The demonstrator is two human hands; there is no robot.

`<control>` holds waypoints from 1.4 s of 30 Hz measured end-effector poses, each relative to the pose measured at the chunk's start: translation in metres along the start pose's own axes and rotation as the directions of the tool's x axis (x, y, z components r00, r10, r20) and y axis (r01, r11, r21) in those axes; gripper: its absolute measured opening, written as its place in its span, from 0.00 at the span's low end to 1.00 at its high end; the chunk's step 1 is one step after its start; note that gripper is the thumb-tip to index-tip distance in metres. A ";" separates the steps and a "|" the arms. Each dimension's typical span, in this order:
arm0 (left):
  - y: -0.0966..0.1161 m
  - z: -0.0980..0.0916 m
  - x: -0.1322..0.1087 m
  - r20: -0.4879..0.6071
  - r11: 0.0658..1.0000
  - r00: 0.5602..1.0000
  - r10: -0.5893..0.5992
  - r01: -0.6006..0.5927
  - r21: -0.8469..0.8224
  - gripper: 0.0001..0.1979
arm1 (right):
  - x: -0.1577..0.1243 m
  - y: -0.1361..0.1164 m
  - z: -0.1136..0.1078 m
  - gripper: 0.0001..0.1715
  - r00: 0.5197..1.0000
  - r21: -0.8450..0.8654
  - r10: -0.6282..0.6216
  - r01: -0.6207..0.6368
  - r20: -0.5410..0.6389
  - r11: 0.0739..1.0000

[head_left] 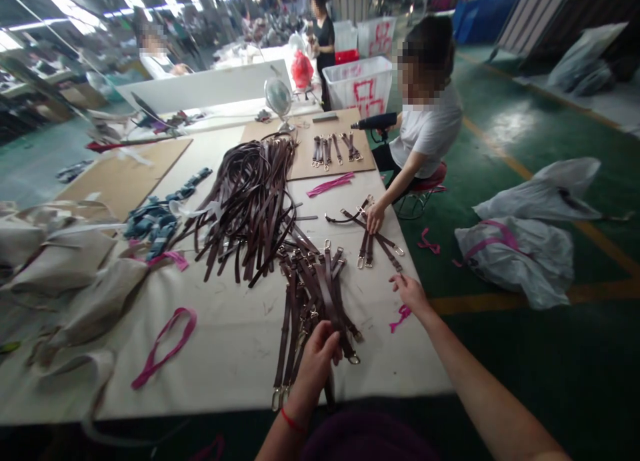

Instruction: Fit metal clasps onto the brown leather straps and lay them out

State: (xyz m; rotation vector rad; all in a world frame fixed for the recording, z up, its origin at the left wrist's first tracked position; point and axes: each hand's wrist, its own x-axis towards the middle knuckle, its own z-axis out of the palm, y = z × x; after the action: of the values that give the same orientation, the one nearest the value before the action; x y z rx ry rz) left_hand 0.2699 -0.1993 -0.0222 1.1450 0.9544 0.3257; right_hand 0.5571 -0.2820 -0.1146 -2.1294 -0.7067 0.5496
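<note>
My left hand (319,354) is at the near end of a heap of short dark-brown straps (327,291) with metal buckles and rings. Its fingers are curled and closed on a strap, though the grip is partly hidden. Near the table's right edge, my right hand (411,296) reaches out with its fingers apart. Its fingertips are by the lower end of a brown strap (389,253); whether they touch it I cannot tell. A co-worker's hand (375,218) rests on other straps in that small group.
Long brown straps (245,208) lie bundled mid-table. Beyond, more short straps (336,149) lie on a brown board (305,171) near a small fan (278,98). The co-worker (430,114) sits at right holding a dark heat gun (377,122). Pink strips (167,344) and pale bags (100,301) lie left.
</note>
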 end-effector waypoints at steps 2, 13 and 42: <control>-0.026 -0.004 0.015 -0.015 0.985 0.993 -0.119 0.120 0.124 0.19 | 0.020 0.007 0.000 0.24 0.999 -0.084 0.023 -0.025 -0.033 0.996; -0.058 -0.041 0.031 -0.069 0.884 0.991 -0.115 0.134 0.447 0.12 | 0.143 0.001 0.023 0.22 0.984 -0.483 0.142 -0.178 -0.110 0.857; 0.007 0.009 0.081 0.147 0.822 0.931 -0.335 0.365 -0.437 0.27 | -0.074 -0.095 0.033 0.15 0.833 0.512 -0.348 0.092 0.431 0.854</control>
State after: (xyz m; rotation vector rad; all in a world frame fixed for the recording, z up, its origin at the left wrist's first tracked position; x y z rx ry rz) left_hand 0.3257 -0.1481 -0.0538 0.5264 0.9462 0.1962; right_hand 0.4540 -0.2624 -0.0464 -1.4136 -0.9861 1.0589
